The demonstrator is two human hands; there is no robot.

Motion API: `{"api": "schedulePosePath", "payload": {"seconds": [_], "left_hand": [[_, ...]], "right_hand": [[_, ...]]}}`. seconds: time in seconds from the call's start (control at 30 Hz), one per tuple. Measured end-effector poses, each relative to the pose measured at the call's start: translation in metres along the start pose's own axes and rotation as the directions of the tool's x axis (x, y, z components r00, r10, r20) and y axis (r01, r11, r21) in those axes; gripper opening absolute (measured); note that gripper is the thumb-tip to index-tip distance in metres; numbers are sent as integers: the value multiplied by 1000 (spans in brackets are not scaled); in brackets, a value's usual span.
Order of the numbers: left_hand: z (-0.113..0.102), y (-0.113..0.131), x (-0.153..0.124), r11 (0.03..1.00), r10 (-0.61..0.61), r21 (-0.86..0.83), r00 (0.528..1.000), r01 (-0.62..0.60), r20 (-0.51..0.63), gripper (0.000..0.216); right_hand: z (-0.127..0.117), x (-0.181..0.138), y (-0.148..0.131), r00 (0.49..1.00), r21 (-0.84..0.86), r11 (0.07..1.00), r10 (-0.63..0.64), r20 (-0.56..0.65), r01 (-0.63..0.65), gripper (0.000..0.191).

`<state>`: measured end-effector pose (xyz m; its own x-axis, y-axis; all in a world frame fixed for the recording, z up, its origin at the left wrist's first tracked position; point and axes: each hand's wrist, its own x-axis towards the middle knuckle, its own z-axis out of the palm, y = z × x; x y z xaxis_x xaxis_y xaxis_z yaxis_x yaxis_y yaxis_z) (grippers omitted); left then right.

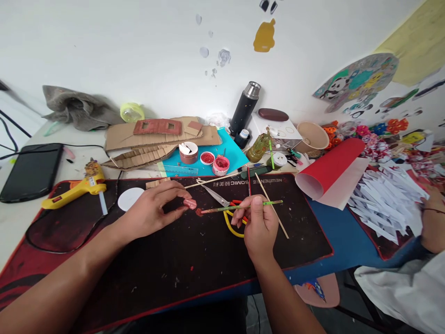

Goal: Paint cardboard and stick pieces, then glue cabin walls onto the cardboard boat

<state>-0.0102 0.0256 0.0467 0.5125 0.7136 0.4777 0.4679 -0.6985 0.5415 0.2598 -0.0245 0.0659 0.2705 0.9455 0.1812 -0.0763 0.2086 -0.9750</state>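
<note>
Between the thumb and fingers of my left hand (156,208) is a small pinkish-red painted piece (190,203), its material unclear. My right hand (259,225) pinches a green-handled paintbrush (222,208) held level, its reddish tip pointing left toward the piece with a small gap between. Below the tip, a dark red paint smear (199,211) marks the black desk mat (167,273). Scissors (217,196) with red and yellow handles lie partly behind my right hand. Two open paint pots, one red (207,158) and one pinkish (220,164), stand beyond.
A yellow glue gun (81,185) with its cord and a white disc (131,198) lie left. Cardboard pieces (139,157), a black flask (245,107) and a murky jar (259,147) line the back. Rolled red paper (332,169), white paper strips (385,202) and another person's arm (433,220) are right.
</note>
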Motion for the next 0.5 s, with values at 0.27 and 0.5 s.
{"api": "schedulePosePath", "payload": {"seconds": [0.27,0.5], "left_hand": [[1,1,0,999,-30,-16,1000,30,-10,12],[4,-2,-1,996,-90,-8,996,90,-11,12]], "right_hand": [[4,0,-1,1000,-15,1000,-9,-1,9,46],[3,-2,-2,999,-18,999,-36,-29,35,45]]}}
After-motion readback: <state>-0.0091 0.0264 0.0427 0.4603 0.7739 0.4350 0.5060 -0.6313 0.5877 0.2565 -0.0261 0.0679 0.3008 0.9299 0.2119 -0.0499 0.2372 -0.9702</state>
